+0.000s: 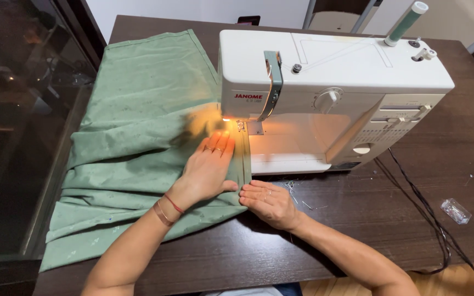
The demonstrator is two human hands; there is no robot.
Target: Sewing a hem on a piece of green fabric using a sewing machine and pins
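- Green fabric (133, 137) lies spread over the left half of the dark wooden surface (357, 219); near edge droops off the front, far edge reaches behind the machine.
- Left hand (207, 172) flat on the fabric, fingers spread and extended toward the needle area; nothing pinched, palm pressing down.
- Right hand (270, 200) flat just beside the fabric's folded edge, fingertips touching it; grip open, holding nothing.
- White sewing machine (330, 93) stands just behind both hands, its lamp lit; the body blocks any view of the fabric beyond the needle.
- Green thread spool (407, 22) upright on the machine's top right.
- Black cable (423, 208) trails right of the machine.
- Small clear plastic box (455, 211) sits near the cable, well apart from the hands.
- Loose pins (292, 189) scattered just beside the right hand.
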